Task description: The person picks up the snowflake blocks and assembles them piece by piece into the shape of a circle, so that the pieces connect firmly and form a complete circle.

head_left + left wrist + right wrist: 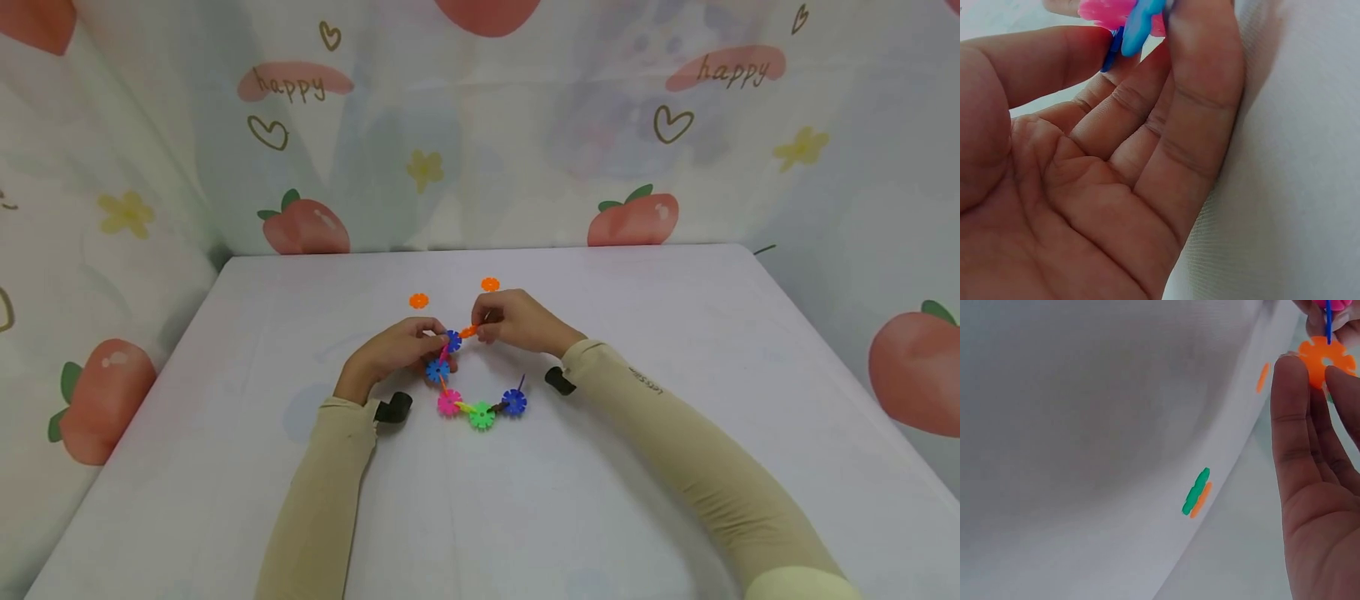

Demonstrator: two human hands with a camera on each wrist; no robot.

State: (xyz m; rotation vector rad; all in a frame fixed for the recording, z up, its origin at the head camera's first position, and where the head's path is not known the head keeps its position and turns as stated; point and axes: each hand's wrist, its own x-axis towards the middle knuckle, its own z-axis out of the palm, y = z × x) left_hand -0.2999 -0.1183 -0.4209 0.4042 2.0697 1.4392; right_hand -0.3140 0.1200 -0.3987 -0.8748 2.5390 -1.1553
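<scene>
Snowflake chain (pixel 480 400) pinched by left hand (pixel 393 350); right hand (pixel 521 321) pinches orange disc (pixel 468 332).

Beige long sleeves (pixel 675 433), small dark print on right; black wrist-mounted cameras (pixel 393 407).

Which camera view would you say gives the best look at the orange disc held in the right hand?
The right wrist view: the orange disc shows nearly face-on, notched rim and centre hole clear, pinched by the right hand. In the head view the orange disc is a small sliver between both hands. The left wrist view does not show it.
</scene>
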